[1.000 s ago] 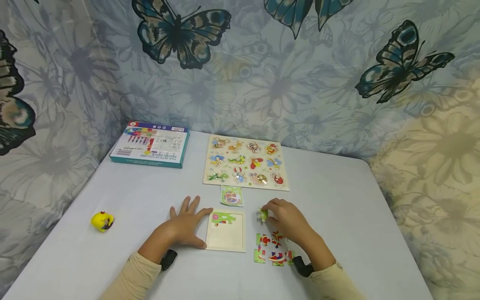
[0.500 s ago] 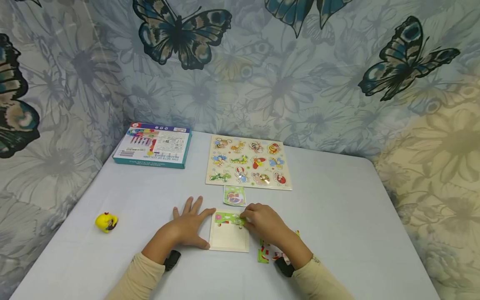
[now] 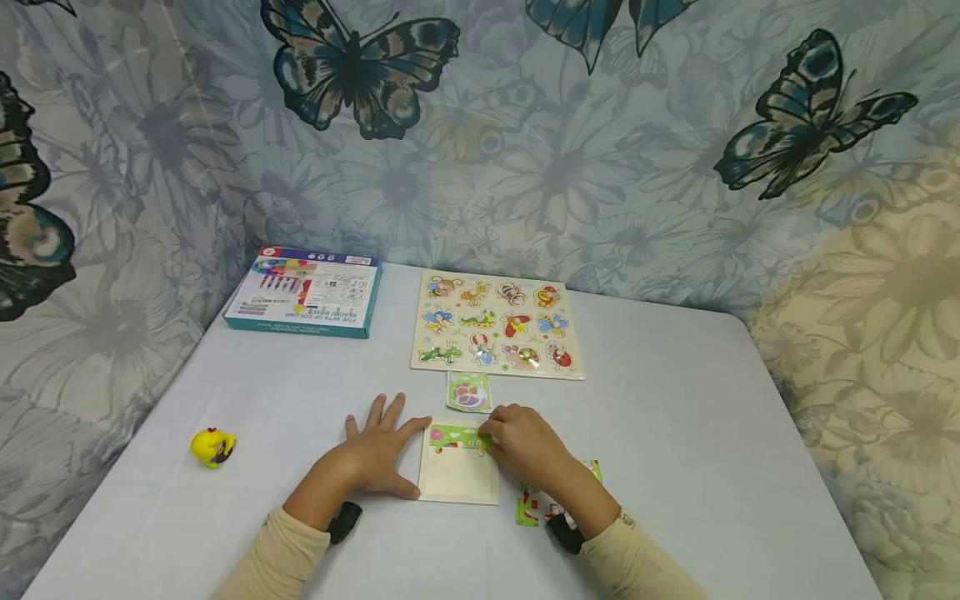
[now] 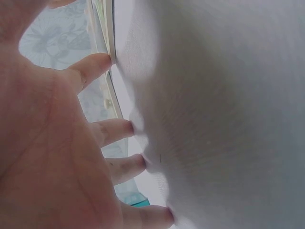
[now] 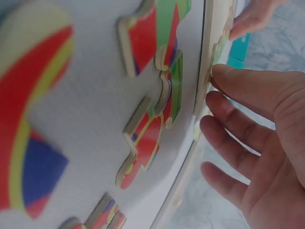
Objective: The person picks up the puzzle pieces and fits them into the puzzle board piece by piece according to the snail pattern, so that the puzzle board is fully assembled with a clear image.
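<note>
A small square wooden puzzle tray [image 3: 457, 482] lies before me in the head view, with a green strip of fitted pieces [image 3: 444, 434] along its far edge. My left hand [image 3: 371, 457] is spread flat beside it, thumb and index fingertip touching its left side. At the tray's far right corner, my right hand [image 3: 528, 442] pinches a green puzzle piece [image 3: 476, 440], partly covered by the fingers. Loose red and green puzzle pieces [image 3: 527, 512] lie under the right forearm; the right wrist view shows several red pieces [image 5: 150, 138] close up on the cloth.
Just beyond the tray is a small picture card [image 3: 468, 392], touching a large insect peg board [image 3: 497, 325]. A teal-edged box [image 3: 303, 292] stands at the back left. A yellow toy [image 3: 213, 447] sits at the left. The patterned wall [image 3: 570, 183] borders the table's back.
My right hand has carried a green piece from the loose pile leftward to the tray's far right corner, where it stays. My left hand keeps its place at the tray's left side.
</note>
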Action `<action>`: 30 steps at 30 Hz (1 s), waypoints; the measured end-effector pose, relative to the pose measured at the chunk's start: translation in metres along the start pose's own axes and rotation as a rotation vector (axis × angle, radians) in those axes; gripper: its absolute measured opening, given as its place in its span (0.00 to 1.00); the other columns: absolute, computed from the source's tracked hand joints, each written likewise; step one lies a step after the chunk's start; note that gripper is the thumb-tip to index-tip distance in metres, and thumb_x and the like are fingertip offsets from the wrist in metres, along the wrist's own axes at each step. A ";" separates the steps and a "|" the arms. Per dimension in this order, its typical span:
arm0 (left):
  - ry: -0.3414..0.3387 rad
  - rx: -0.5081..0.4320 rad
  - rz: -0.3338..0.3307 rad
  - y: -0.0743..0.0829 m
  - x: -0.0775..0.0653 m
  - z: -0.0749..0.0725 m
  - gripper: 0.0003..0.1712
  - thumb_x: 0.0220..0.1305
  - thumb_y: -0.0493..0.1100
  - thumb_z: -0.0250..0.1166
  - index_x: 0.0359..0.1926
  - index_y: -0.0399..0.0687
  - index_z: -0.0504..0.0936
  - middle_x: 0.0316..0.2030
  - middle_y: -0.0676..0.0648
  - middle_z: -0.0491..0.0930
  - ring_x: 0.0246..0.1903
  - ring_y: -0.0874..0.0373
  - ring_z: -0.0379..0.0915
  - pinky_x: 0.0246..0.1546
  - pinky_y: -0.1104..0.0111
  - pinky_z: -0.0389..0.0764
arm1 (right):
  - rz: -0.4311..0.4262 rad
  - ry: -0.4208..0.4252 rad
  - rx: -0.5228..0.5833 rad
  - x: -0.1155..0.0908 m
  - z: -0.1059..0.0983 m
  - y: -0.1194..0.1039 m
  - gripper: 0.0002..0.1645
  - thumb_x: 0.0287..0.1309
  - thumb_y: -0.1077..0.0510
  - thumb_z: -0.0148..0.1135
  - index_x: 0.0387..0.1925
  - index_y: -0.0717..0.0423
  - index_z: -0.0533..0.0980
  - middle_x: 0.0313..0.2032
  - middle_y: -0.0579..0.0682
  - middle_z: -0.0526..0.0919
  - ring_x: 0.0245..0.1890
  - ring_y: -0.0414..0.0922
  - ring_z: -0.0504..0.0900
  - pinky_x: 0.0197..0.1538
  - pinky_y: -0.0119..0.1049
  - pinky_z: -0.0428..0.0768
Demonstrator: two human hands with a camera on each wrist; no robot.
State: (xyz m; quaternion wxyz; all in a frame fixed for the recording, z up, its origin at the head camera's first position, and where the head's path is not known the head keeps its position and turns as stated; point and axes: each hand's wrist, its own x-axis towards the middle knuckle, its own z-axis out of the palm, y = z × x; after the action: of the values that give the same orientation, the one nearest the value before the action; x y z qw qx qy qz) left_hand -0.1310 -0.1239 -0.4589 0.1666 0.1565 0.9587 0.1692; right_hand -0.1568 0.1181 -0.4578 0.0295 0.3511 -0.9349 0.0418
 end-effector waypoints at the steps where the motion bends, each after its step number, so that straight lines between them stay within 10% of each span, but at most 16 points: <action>1: -0.001 0.004 -0.001 0.000 0.000 0.001 0.55 0.30 0.62 0.75 0.64 0.64 0.61 0.69 0.38 0.41 0.67 0.36 0.30 0.51 0.30 0.43 | 0.000 -0.004 0.003 -0.001 0.000 0.000 0.12 0.48 0.54 0.67 0.38 0.48 0.81 0.36 0.43 0.80 0.39 0.41 0.76 0.50 0.40 0.73; 30: -0.002 -0.018 0.004 -0.003 0.003 0.002 0.56 0.31 0.62 0.75 0.65 0.63 0.60 0.69 0.38 0.39 0.67 0.35 0.27 0.50 0.29 0.40 | 0.124 -0.123 0.060 -0.064 -0.016 0.019 0.16 0.41 0.53 0.71 0.37 0.48 0.80 0.37 0.42 0.80 0.42 0.43 0.75 0.52 0.47 0.70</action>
State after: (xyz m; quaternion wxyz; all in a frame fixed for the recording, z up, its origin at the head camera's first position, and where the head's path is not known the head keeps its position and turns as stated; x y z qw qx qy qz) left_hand -0.1336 -0.1245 -0.4626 0.1688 0.1571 0.9566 0.1780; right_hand -0.1212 0.1756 -0.4487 -0.0409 0.2954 -0.9532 0.0498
